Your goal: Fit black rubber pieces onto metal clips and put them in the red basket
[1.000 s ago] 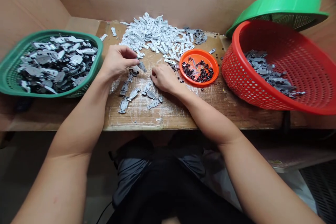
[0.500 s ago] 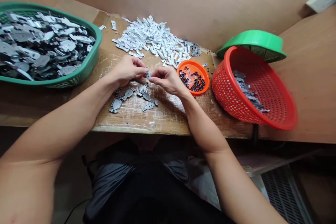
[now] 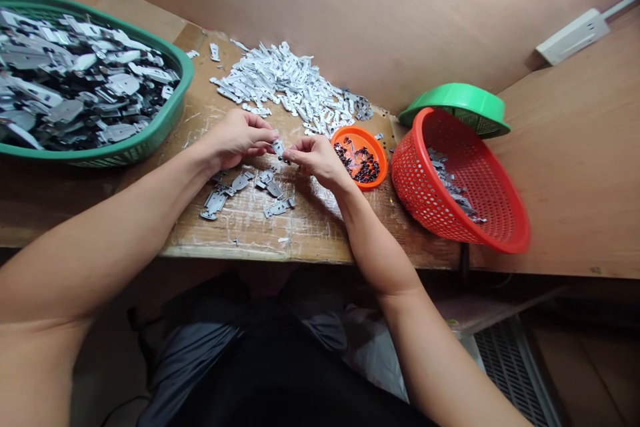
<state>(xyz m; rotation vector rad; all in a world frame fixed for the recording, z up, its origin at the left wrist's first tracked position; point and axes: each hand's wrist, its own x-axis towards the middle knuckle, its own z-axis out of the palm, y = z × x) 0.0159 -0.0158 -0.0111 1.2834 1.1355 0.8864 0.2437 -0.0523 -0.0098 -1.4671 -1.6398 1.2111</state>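
Between thumb and fingers, my left hand (image 3: 244, 139) pinches a small grey metal plate (image 3: 279, 147) with holes. My right hand (image 3: 316, 157) is closed at the plate's right side, its thumb and forefinger pressed together by a small dark piece too tiny to name. Just below the hands, several grey metal assemblies (image 3: 218, 202) lie on the table. An orange dish (image 3: 385, 167) of small dark parts stands right beside my right hand. Behind both hands spreads a heap of pale metal plates (image 3: 285, 83).
A green basket (image 3: 184, 80) full of metal assemblies is at the left. To the right, a red basket (image 3: 415, 180) leans with grey parts inside, a bright green basket (image 3: 457, 101) behind it. A white power strip (image 3: 573, 37) is fixed to the wooden wall.
The view has shifted and tilted, so the baskets at right appear further left. The plate stays in my left hand, its face now showing more; my right fingers remain at its edge.
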